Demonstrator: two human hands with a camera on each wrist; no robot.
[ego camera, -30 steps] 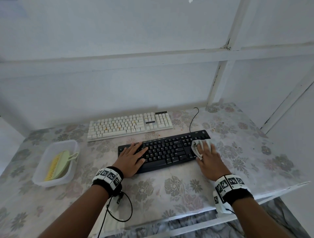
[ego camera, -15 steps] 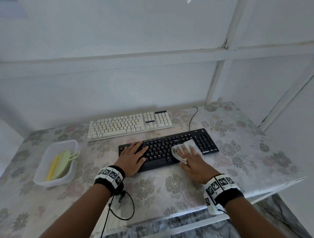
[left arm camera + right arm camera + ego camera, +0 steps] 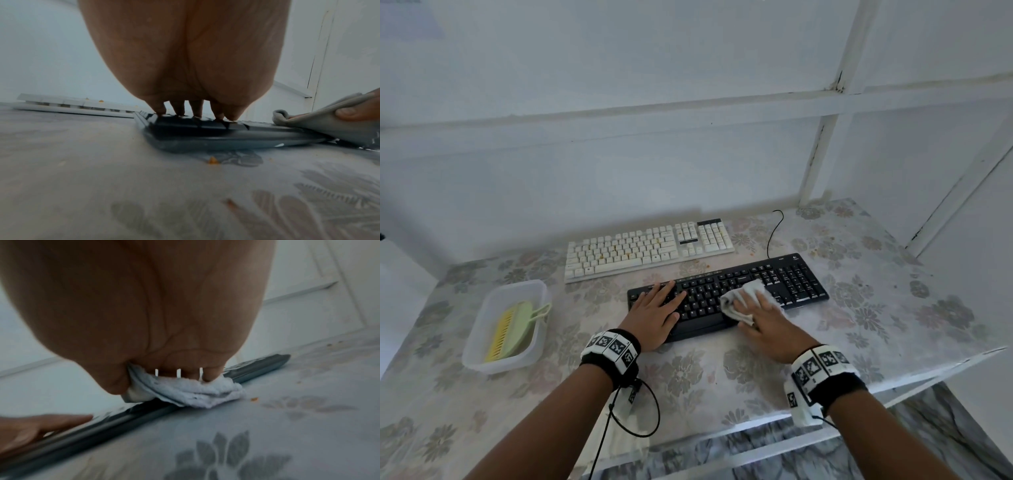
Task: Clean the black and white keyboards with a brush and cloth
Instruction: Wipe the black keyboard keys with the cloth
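Note:
The black keyboard (image 3: 791,277) lies near the table's front, with the white keyboard (image 3: 647,250) behind it, orange crumbs on its keys. My left hand (image 3: 659,308) rests flat on the black keyboard's left end, fingers spread on the keys (image 3: 205,126). My right hand (image 3: 763,317) presses a crumpled white cloth (image 3: 748,291) onto the middle of the black keyboard with straight fingers. In the right wrist view the cloth (image 3: 195,391) bunches under my fingers and overhangs the keyboard's front edge (image 3: 263,365).
A clear plastic tub (image 3: 517,284) at the left holds a green and yellow brush (image 3: 510,329). The black keyboard's cable (image 3: 770,236) curls behind it. Orange crumbs (image 3: 212,160) lie on the floral tablecloth. The table's front edge (image 3: 756,431) runs under my wrists; walls close the back and right.
My right hand has slid the cloth left along the black keyboard, from the number pad to the middle. The left hand has stayed in place.

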